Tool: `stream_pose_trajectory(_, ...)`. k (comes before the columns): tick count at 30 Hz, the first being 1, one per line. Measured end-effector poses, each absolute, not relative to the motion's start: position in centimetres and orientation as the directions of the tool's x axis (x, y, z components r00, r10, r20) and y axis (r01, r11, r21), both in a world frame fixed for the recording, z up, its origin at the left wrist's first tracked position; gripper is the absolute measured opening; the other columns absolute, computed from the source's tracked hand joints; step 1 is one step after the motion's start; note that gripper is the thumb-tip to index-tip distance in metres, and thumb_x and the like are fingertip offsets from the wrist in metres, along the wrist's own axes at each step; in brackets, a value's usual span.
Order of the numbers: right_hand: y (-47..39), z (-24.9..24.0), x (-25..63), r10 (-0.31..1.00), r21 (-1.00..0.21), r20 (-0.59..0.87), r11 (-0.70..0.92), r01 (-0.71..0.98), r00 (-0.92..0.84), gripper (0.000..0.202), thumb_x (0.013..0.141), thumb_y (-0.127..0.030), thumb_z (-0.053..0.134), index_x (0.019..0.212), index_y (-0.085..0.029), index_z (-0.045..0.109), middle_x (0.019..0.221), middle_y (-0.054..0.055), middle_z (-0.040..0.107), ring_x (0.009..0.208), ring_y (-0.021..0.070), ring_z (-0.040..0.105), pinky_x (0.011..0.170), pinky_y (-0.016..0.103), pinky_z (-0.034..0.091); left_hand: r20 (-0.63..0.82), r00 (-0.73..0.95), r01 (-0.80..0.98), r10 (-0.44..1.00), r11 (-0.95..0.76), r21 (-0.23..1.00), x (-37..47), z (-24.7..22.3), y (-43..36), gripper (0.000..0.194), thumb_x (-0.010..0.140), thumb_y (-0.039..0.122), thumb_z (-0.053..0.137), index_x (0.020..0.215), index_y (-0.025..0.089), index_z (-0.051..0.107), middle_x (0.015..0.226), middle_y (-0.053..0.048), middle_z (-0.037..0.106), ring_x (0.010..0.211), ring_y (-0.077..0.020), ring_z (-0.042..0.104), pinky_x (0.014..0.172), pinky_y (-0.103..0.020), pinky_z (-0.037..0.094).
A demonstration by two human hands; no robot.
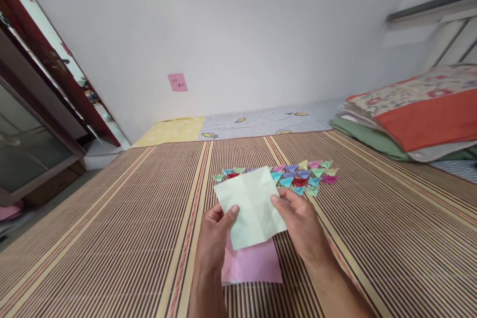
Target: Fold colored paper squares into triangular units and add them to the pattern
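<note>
Between my two hands is a pale green square sheet of paper [251, 208], unfolded, with crease lines across it. My left hand [216, 226] pinches its left edge, thumb on top. On the opposite edge my right hand [298, 213] grips it the same way. Below the sheet, a pink paper stack [255, 263] lies on the striped mat [149, 238], partly covered by the green sheet. Beyond my hands, several small folded paper pieces [300, 181] in many colours lie in rows; the green sheet hides some of them.
Folded bedding [428, 114] is piled at the right. A patterned sheet [253, 121] shows along the mat's far edge, against a white wall. A pink note [178, 82] is stuck on that wall. At the left stand a doorway and a glass-panelled cabinet [33, 139].
</note>
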State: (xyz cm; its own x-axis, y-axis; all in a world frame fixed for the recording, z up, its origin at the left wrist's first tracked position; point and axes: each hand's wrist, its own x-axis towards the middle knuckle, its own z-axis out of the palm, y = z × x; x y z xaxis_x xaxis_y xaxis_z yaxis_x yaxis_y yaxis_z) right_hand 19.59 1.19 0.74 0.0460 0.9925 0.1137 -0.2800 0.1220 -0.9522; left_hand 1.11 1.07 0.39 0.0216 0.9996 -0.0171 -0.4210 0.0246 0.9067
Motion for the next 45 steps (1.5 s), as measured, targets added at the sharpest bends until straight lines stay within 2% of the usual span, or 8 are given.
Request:
stream_pose_trajectory(8,1.0,0.6,21.6,0.984,-0.977,0.165,0.173,-0.127,0.070,0.041,0.084,-0.055,0.076,0.070,-0.018,0.064,0.062,-0.002,0.058,0.058,0.0148,0.052,0.054,0.025,0.043,-0.097,0.001,-0.446,0.995,0.088,0.891,1.9,0.5,1.0,0.037,0.071,0.039,0.091,0.095,0.014,0.081,0.085,-0.010,0.081,0.075,-0.0242,0.074,0.071,-0.033,0.059)
stream_pose_trajectory(14,1.1,0.8,23.0,0.985,-0.968,0.146,0.163,-0.192,0.096,0.038,0.085,-0.054,0.074,0.073,-0.019,0.065,0.068,0.000,0.061,0.065,0.0171,0.055,0.060,0.027,0.045,-0.078,-0.077,-0.418,0.994,0.039,0.908,2.2,1.0,0.7,0.037,0.067,0.045,0.093,0.064,0.015,0.070,0.061,0.000,0.066,0.057,-0.0118,0.057,0.055,-0.021,0.046)
stream_pose_trajectory(21,1.5,0.8,23.5,0.942,-0.957,0.290,0.288,0.036,0.169,0.024,0.084,-0.043,0.074,0.079,-0.019,0.072,0.071,0.001,0.065,0.067,0.0180,0.057,0.063,0.028,0.045,0.038,-0.241,-0.219,0.970,-0.092,0.971,1.3,0.8,0.8,0.033,0.068,0.043,0.093,0.070,0.015,0.075,0.050,0.005,0.050,0.050,-0.0071,0.039,0.048,-0.017,0.032)
stream_pose_trajectory(25,1.4,1.2,23.0,0.935,-0.949,0.315,0.313,0.041,0.163,0.020,0.087,-0.039,0.072,0.089,-0.019,0.076,0.081,0.004,0.073,0.074,0.0204,0.066,0.068,0.029,0.050,0.078,-0.255,-0.193,0.964,-0.130,0.973,1.9,0.9,0.8,0.033,0.070,0.045,0.091,0.072,0.016,0.075,0.063,-0.001,0.066,0.058,-0.0112,0.052,0.056,-0.021,0.043)
stream_pose_trajectory(27,1.3,1.5,22.7,0.930,-0.943,0.334,0.331,0.047,0.151,0.019,0.089,-0.038,0.070,0.089,-0.020,0.076,0.083,0.004,0.074,0.077,0.0208,0.067,0.070,0.029,0.051,0.090,-0.275,-0.188,0.957,-0.146,0.971,2.0,0.9,0.8,0.033,0.070,0.045,0.091,0.072,0.016,0.074,0.064,-0.001,0.065,0.059,-0.0116,0.054,0.058,-0.021,0.045)
stream_pose_trajectory(34,2.0,1.5,22.9,0.919,-0.923,0.367,0.339,0.181,0.148,0.024,0.091,-0.038,0.066,0.078,-0.019,0.070,0.066,-0.001,0.059,0.059,0.0153,0.051,0.056,0.026,0.038,0.038,-0.230,-0.151,0.972,-0.075,0.986,0.7,0.6,0.9,0.034,0.074,0.044,0.088,0.071,0.018,0.066,0.047,0.009,0.045,0.037,-0.0040,0.031,0.038,-0.016,0.024)
stream_pose_trajectory(40,1.8,1.8,22.9,0.925,-0.926,0.362,0.342,0.162,0.118,0.026,0.091,-0.039,0.065,0.074,-0.020,0.067,0.059,-0.003,0.053,0.054,0.0143,0.047,0.053,0.025,0.037,0.030,-0.168,-0.143,0.985,-0.054,0.988,0.2,1.2,1.0,0.034,0.073,0.044,0.088,0.070,0.018,0.068,0.047,0.001,0.062,0.042,-0.0098,0.051,0.045,-0.018,0.036)
stream_pose_trajectory(45,1.1,2.6,22.7,0.937,-0.939,0.336,0.325,0.114,0.094,0.027,0.093,-0.042,0.064,0.076,-0.021,0.069,0.060,-0.001,0.061,0.056,0.0170,0.057,0.057,0.027,0.044,0.075,-0.214,-0.120,0.974,-0.102,0.988,0.3,1.3,1.0,0.031,0.072,0.042,0.089,0.072,0.017,0.071,0.070,-0.004,0.072,0.071,-0.0185,0.069,0.063,-0.024,0.050)
